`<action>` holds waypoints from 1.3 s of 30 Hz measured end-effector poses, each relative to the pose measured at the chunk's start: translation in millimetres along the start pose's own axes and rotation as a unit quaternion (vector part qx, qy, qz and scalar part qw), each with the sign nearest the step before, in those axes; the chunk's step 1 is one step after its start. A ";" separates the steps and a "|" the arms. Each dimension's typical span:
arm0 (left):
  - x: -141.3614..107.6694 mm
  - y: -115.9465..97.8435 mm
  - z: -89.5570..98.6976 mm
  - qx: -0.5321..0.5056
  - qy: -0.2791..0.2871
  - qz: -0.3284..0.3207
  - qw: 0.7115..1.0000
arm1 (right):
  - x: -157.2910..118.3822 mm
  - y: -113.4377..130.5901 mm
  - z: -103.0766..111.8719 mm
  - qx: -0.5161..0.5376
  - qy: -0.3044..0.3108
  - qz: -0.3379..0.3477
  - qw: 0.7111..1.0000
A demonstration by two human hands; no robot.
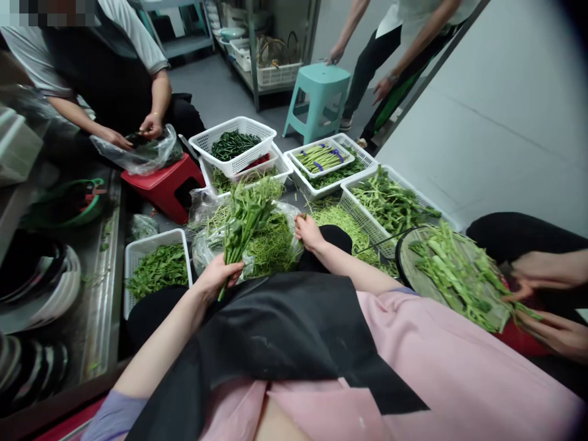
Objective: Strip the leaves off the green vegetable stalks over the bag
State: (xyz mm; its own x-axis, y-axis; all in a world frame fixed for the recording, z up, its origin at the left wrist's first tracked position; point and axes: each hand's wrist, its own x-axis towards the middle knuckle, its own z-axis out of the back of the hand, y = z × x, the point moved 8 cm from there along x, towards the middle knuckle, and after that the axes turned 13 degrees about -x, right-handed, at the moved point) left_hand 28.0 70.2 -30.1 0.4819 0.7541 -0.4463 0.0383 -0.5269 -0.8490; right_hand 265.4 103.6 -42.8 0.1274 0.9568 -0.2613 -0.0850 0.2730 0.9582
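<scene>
My left hand (217, 275) is closed round the stems of a bunch of leafy greens (245, 223), its leaves pointing up and away from me. Just beyond my knees, a clear plastic bag (201, 248) lies spread open with a heap of thin green stems (274, 248) in it. Over the bag's right edge is my right hand (309, 233), thumb and fingers pinched together; what is between them is too small to make out. Left of my left hand, a white basket (186, 257) holds picked leaves (158, 269).
White baskets (367, 165) of vegetables stand ahead. Right, a co-worker's hands (551, 300) handle greens beside a round board (411, 269). Another person's hands (149, 127) work in a bag over a red stool (160, 184). A third person touches a teal stool (321, 79). Plates fill the left shelf (103, 294).
</scene>
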 end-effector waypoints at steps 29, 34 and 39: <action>-20.9 19.9 58.1 0.076 -0.168 -0.057 0.981 | -19.2 -29.0 16.2 0.293 -0.092 -0.133 0.942; -19.4 19.4 65.8 0.065 -0.163 -0.076 0.982 | -16.4 -14.0 1.7 0.283 -0.064 -0.119 0.950; -17.7 24.9 70.3 0.056 -0.170 -0.077 0.981 | -17.5 -7.5 -6.4 0.279 -0.046 -0.136 0.949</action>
State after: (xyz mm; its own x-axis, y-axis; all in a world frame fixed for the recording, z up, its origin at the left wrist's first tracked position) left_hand -41.1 71.2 -63.2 0.1576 0.9188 -0.3618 -0.0185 -0.3636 -0.9314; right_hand 257.4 85.5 -46.2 0.1581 0.8384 -0.5216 0.4973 0.3887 0.7756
